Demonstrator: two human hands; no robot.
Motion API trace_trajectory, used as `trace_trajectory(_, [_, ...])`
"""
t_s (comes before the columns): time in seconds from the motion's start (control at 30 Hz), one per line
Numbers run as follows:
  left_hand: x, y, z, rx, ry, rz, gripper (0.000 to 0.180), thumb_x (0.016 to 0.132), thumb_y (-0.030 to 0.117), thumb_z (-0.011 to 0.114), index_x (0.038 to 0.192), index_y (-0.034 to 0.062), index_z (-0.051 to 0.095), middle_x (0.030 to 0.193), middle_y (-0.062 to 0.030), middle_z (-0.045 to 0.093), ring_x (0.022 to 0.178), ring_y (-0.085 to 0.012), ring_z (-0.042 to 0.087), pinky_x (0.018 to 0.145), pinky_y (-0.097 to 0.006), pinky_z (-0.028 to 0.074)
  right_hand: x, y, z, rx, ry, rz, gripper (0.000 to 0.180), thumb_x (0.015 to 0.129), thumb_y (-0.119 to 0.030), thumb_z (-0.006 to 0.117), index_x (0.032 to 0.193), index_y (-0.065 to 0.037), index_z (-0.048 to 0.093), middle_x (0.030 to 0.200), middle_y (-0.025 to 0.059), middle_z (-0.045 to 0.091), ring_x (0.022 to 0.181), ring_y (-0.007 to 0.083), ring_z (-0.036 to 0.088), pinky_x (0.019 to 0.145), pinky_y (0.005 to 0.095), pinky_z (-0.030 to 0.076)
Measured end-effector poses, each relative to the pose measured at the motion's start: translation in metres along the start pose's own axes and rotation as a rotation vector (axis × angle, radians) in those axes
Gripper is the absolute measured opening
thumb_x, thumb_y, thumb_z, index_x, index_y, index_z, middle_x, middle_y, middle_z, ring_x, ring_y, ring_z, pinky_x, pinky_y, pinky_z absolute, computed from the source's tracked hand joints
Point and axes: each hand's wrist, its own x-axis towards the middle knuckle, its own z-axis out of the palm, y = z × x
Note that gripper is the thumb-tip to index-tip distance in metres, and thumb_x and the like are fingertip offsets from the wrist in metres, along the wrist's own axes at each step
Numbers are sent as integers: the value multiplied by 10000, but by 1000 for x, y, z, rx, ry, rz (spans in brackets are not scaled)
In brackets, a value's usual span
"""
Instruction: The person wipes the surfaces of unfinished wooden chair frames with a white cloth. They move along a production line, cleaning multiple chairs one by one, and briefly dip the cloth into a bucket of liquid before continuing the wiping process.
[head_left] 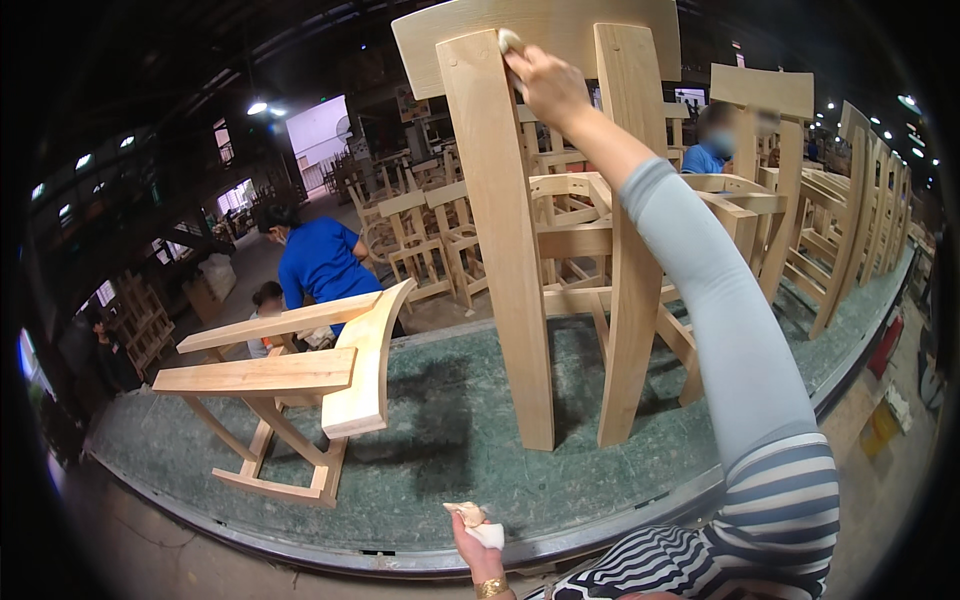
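A pale wooden chair frame stands upright on the green bench in front of me, its broad backrest board at the top. My right hand reaches up to it, fingers closed on a small whitish wad of cloth. The wad touches the upper end of the left back post, beside the backrest board. Low at the bench's near edge, my left hand is closed around a cream and white wad of cloth. It is apart from the chair.
A second wooden chair frame lies tipped on the green bench at left. More frames line the bench to the right. Beyond it are a person in blue, a masked person and several chairs on the floor.
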Motion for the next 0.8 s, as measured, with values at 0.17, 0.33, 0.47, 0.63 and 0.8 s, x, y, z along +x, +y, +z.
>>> trace_trajectory(0.17, [-13, 13, -18, -25, 58, 16, 278, 896, 356, 474, 1011, 112, 543, 879, -23, 587, 702, -151, 550, 554, -289, 446, -18, -7, -16, 71, -346, -93, 234, 771, -105, 555, 985, -161, 630, 978, 78, 597, 858, 244, 623, 691, 362, 527])
trace_trajectory(0.33, [9, -8, -15, 50, -73, 8, 334, 900, 403, 439, 1028, 112, 541, 884, -15, 588, 736, -140, 558, 565, -260, 440, 58, 29, -41, 527, 122, 209, 159, 775, -136, 502, 697, -69, 623, 585, 136, 594, 530, 254, 605, 495, 376, 483])
trace_trajectory(0.47, [-2, 5, -8, 121, -391, -23, 385, 922, 244, 418, 1276, 96, 433, 1120, -63, 511, 770, -86, 490, 584, -212, 434, 33, -5, 6, -226, 311, 47, 146, 747, -145, 508, 825, -87, 617, 761, 90, 601, 702, 260, 588, 590, 367, 508])
trace_trajectory(0.63, [-14, -11, 25, 106, -426, -317, 395, 917, 283, 447, 1264, 96, 444, 1122, -66, 515, 739, -85, 500, 534, -200, 423, -60, -4, -8, 34, -87, 178, 171, 741, -151, 526, 847, -62, 626, 809, 123, 596, 739, 285, 613, 623, 391, 500])
trace_trajectory(0.8, [-5, -31, 54, 151, -505, -497, 617, 838, 443, 541, 1287, 73, 335, 1029, -71, 565, 644, -108, 506, 502, -226, 430, -199, -34, -51, 816, -234, 409, 149, 746, -122, 521, 771, -32, 637, 730, 200, 577, 713, 372, 572, 676, 451, 446])
